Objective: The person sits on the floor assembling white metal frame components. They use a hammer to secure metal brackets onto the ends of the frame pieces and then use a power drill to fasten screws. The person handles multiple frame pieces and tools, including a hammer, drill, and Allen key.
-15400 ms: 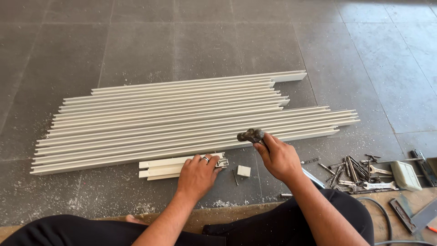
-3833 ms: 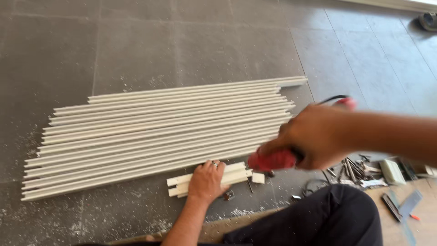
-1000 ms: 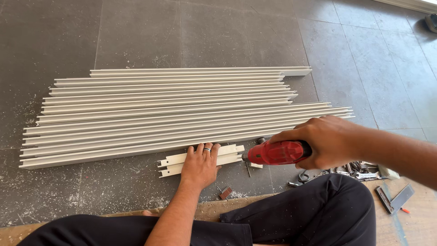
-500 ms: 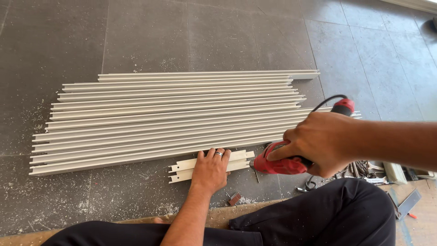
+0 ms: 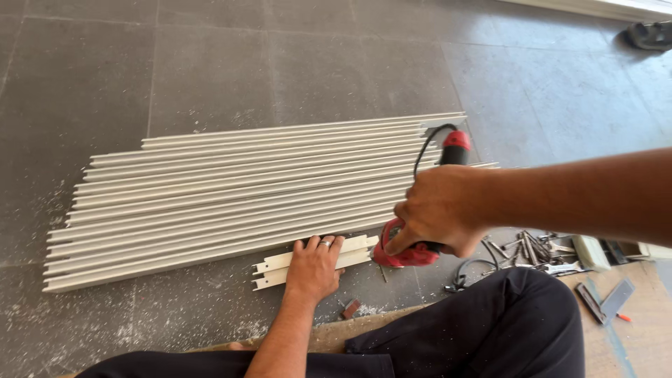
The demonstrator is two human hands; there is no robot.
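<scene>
My left hand (image 5: 313,268) presses flat on two short cream profile pieces (image 5: 277,267) lying on the grey tiled floor. My right hand (image 5: 439,211) grips a red corded power drill (image 5: 409,255), whose nose sits at the right end of those short pieces. The drill's rear end and black cable (image 5: 448,143) stick up behind my hand. Just beyond lies a row of several long cream profile strips (image 5: 231,192), side by side on the floor.
A pile of screws, bits and small metal tools (image 5: 535,249) lies to the right of my knee. A small brown block (image 5: 350,309) sits by my leg. My dark-trousered legs (image 5: 490,329) fill the bottom edge. A dark object (image 5: 651,35) lies far right.
My right hand has brought the drill down and left to the end of the short pieces. My left hand stays pressed on them. The view has shifted slightly.
</scene>
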